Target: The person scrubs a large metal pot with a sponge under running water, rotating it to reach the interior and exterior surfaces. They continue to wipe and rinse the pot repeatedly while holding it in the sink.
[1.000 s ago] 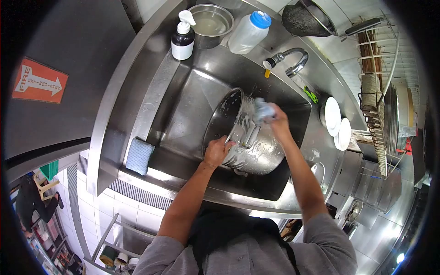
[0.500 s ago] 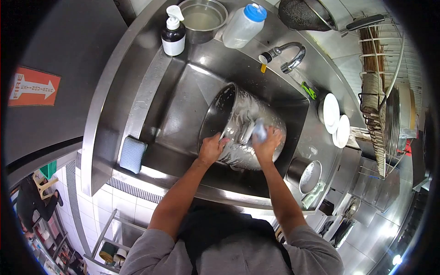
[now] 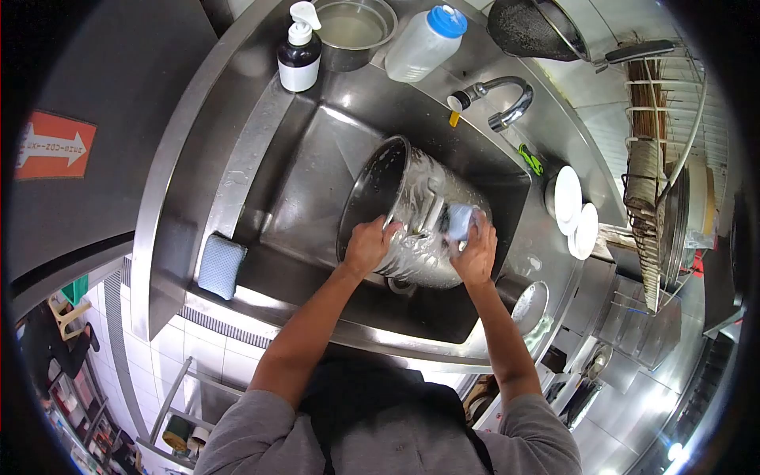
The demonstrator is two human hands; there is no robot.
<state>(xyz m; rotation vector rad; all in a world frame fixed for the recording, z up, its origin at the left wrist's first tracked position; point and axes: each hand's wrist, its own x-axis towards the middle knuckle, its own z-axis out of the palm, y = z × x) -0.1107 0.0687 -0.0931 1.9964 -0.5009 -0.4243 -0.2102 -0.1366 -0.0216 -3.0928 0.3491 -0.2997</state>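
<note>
A large metal pot (image 3: 431, 182) lies on its side in the steel sink (image 3: 309, 178), its mouth facing left and its outer wall streaked with suds. My left hand (image 3: 369, 246) grips the pot's rim, fingers wrapped over the edge. Against the sudsy wall, my right hand (image 3: 476, 252) holds a light blue sponge (image 3: 461, 222), which is slightly blurred. One pot handle (image 3: 432, 207) stands out near the sponge.
Behind the sink are a pump bottle (image 3: 300, 55), a water-filled pot (image 3: 354, 28), a blue-capped container (image 3: 426, 43) and a faucet (image 3: 507, 99). White bowls (image 3: 567, 198) and a small pot (image 3: 529, 307) are at right. Another sponge (image 3: 222, 267) rests on the left front edge.
My right hand and the sponge have moved slightly right along the pot's wall. My left hand stays at the rim. The whole view has shifted a little.
</note>
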